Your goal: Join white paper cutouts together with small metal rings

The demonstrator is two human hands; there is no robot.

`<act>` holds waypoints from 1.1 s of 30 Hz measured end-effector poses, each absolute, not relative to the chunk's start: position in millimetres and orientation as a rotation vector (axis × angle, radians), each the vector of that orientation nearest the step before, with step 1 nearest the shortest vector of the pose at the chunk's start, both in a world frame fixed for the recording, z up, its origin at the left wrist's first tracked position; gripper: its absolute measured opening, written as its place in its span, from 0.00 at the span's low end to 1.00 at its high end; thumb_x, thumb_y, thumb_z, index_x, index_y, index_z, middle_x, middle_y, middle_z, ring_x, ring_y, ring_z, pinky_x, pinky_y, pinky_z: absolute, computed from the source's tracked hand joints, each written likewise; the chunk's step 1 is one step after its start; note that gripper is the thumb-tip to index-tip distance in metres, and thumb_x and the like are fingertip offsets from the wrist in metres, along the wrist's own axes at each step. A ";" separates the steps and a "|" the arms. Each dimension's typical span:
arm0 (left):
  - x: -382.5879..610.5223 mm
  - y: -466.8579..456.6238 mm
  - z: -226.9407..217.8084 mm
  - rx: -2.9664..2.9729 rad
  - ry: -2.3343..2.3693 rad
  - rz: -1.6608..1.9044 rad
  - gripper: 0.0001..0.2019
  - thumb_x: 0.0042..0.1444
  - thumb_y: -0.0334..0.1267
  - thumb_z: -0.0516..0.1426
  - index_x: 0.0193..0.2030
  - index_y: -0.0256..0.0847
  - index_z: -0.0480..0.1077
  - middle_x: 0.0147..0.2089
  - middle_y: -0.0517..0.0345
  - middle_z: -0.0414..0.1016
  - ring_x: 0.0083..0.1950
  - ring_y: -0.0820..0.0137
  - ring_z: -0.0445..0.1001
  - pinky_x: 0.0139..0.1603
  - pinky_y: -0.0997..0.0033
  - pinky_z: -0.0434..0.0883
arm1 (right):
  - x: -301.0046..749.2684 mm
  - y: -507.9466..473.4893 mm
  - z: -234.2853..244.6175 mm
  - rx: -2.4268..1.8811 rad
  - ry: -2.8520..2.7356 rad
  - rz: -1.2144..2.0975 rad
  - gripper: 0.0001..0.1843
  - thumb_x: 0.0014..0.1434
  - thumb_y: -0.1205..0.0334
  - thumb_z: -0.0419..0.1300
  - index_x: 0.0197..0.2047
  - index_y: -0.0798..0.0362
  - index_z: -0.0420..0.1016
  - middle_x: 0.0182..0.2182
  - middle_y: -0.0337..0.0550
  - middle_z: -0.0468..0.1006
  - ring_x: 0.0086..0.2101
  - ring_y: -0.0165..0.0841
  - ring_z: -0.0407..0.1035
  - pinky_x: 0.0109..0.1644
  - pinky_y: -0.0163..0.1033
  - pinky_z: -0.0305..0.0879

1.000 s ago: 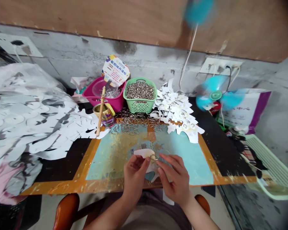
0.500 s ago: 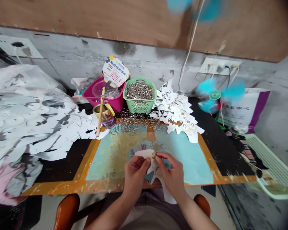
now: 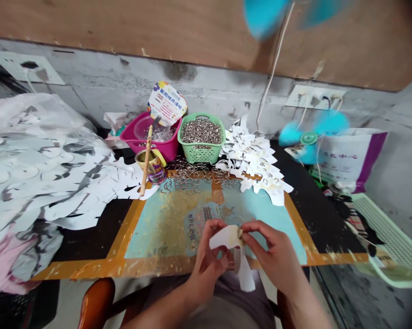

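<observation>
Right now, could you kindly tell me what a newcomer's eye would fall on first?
Probably the sprawling heap of white cut-outs on the left. Next, the green basket full of metal rings at the back, with a blue fan further right. In front, the right hand pinches at the edge of a white piece.
</observation>
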State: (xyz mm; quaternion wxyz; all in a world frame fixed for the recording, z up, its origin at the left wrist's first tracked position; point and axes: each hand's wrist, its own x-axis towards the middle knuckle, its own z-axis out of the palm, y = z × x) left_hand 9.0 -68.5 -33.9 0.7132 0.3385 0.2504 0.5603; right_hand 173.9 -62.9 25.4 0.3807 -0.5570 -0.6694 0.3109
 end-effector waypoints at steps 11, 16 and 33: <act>-27.6 -82.2 -38.2 1.698 1.107 1.009 0.20 0.63 0.38 0.56 0.60 0.45 0.58 0.50 0.48 0.74 0.51 0.58 0.74 0.51 0.54 0.74 | 166.1 -38.0 9.7 -1.229 -2.512 0.571 0.07 0.67 0.70 0.53 0.38 0.50 0.68 0.39 0.41 0.73 0.43 0.36 0.68 0.67 0.59 0.50; -39.2 -63.2 -52.6 2.252 1.392 0.916 0.18 0.55 0.30 0.60 0.52 0.41 0.64 0.46 0.50 0.75 0.53 0.53 0.71 0.54 0.48 0.70 | 142.9 -33.3 -29.8 -1.151 -2.594 0.496 0.12 0.60 0.55 0.65 0.43 0.50 0.72 0.42 0.45 0.74 0.46 0.44 0.64 0.60 0.57 0.55; -43.5 -44.8 -66.3 2.382 1.163 0.818 0.05 0.63 0.33 0.59 0.35 0.47 0.74 0.42 0.65 0.81 0.61 0.61 0.68 0.72 0.43 0.40 | 166.2 -59.6 -55.1 -1.134 -2.311 0.565 0.09 0.65 0.71 0.54 0.46 0.53 0.71 0.36 0.44 0.73 0.39 0.39 0.62 0.46 0.45 0.58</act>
